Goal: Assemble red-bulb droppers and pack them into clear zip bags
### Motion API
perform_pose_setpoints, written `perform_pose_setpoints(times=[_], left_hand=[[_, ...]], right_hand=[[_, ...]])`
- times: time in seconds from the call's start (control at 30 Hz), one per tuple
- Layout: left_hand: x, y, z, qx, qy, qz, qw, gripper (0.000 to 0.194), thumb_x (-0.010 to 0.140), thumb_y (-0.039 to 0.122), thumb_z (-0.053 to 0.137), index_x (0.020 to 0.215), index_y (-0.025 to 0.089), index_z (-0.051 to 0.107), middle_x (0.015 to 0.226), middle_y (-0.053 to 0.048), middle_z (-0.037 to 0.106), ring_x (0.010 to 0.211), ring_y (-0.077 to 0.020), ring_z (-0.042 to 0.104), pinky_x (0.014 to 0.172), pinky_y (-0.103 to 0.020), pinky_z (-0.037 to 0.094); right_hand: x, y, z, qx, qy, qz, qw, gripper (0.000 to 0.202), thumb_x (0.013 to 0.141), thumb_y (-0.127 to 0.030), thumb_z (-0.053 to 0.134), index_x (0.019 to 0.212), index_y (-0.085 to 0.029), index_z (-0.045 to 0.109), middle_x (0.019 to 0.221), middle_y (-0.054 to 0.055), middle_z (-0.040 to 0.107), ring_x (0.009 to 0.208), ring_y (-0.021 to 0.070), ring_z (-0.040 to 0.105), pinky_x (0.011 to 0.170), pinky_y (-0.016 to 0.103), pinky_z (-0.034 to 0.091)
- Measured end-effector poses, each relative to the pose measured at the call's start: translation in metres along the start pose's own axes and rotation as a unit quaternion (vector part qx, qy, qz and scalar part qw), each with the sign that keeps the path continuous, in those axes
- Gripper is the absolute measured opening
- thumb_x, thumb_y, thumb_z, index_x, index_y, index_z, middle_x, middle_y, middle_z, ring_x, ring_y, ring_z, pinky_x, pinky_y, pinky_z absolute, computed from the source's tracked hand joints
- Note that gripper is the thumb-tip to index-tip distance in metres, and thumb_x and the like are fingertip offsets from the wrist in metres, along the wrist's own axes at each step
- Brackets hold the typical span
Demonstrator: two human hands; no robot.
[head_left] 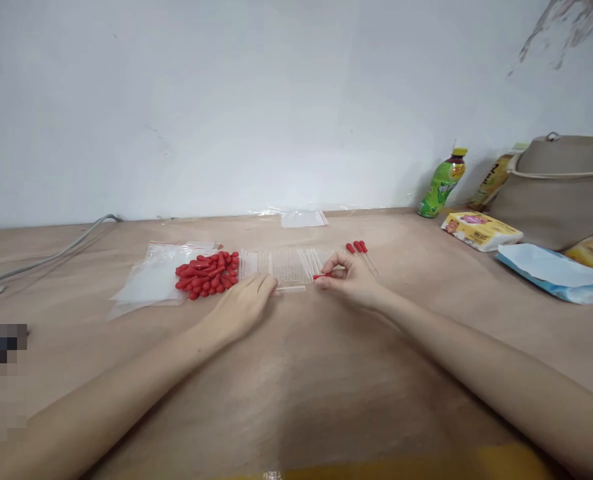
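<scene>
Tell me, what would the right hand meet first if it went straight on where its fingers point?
Most likely the clear tube in the left hand, though depth is unclear: the row of tubes lies close beside that line and might be brushed first.

The left hand (249,300) and the right hand (352,280) are bare, with slim fingers (263,284). The left forearm (141,380) and the right forearm (466,350), uncovered as far as they show, are slender and smooth, broadening evenly away from narrow, bare wrists (382,297). A tiny spot (199,350) marks the left forearm. The fingernails are too small to make out.
</scene>
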State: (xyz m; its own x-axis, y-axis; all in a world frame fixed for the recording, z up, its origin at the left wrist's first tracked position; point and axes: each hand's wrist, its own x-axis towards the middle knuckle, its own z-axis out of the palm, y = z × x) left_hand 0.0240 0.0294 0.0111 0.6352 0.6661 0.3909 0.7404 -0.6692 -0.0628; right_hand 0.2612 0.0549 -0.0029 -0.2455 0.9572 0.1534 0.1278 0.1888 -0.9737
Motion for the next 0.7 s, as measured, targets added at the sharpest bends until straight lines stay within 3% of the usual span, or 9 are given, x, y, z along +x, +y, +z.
perform_pose_setpoints(times=[0.13,0.23,0.4,0.7], left_hand=[[-0.018,-0.004,0.017,-0.034,0.042,0.039,0.998,0.02,0.092,0.018,0.032,0.101,0.017,0.049,0.088,-0.005,0.057,0.078,-0.0159,0.055,0.069,-0.028,0.045],[-0.021,-0.008,0.026,-0.052,0.074,0.039,0.995,0.032,0.089,0.009,0.032,0.116,0.02,0.046,0.098,-0.006,0.058,0.082,-0.0155,0.056,0.071,-0.027,0.046],[-0.021,-0.01,0.03,-0.091,0.085,0.037,0.992,0.038,0.086,0.006,0.034,0.118,0.02,0.046,0.105,-0.008,0.056,0.089,-0.0159,0.057,0.075,-0.028,0.049],[-0.018,-0.008,0.028,-0.077,0.062,0.059,0.993,0.035,0.087,0.008,0.036,0.118,0.018,0.048,0.106,-0.009,0.059,0.094,-0.0167,0.058,0.08,-0.03,0.05]], right_hand=[[-0.016,0.014,0.016,-0.093,0.0,-0.147,0.985,0.022,0.071,-0.028,0.063,0.091,-0.019,0.061,0.104,0.008,0.052,0.091,0.0164,0.057,0.076,0.032,0.049],[-0.023,0.018,0.019,-0.187,0.013,-0.218,0.958,0.015,0.079,-0.026,0.056,0.089,-0.022,0.066,0.103,0.008,0.051,0.1,0.0178,0.052,0.086,0.036,0.044],[-0.025,0.018,0.019,-0.199,0.009,-0.219,0.955,0.017,0.082,-0.027,0.053,0.093,-0.026,0.065,0.085,0.003,0.054,0.076,0.0137,0.053,0.07,0.03,0.047],[-0.025,0.014,0.018,-0.193,-0.025,-0.236,0.952,0.015,0.083,-0.025,0.05,0.09,-0.021,0.062,0.087,0.004,0.057,0.08,0.0139,0.054,0.075,0.03,0.045]])
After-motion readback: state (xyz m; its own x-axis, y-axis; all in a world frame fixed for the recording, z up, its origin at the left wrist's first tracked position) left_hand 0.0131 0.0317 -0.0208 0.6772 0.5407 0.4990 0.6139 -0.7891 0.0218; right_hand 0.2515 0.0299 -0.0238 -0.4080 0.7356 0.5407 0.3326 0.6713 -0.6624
